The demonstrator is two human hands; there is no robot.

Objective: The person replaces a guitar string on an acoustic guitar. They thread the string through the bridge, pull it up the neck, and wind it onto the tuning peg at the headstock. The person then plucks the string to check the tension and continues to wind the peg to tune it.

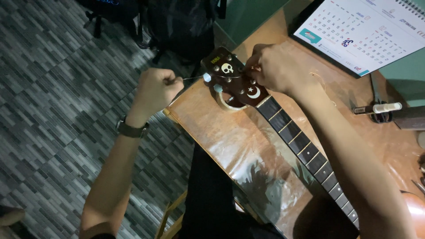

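The left hand [156, 88] is closed in a fist, its grip pinching a thin guitar string [191, 78] pulled taut from the guitar head [232, 79], which lies on the brown counter [221, 128]. The right hand [270, 66] has its fingers closed on the head's far edge. A white calendar [363, 31] stands at the counter's far corner.

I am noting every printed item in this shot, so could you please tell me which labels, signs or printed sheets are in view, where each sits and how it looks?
Calendar: top right on the table, white sheet with number grids, dark frame.
Skull sticker: on the dark headstock, pale.
Moon sticker: lower on the headstock, white crescent with a star.
Small logo: headstock top, yellowish.
Marker: right of the calendar's lower edge, white with a dark band.
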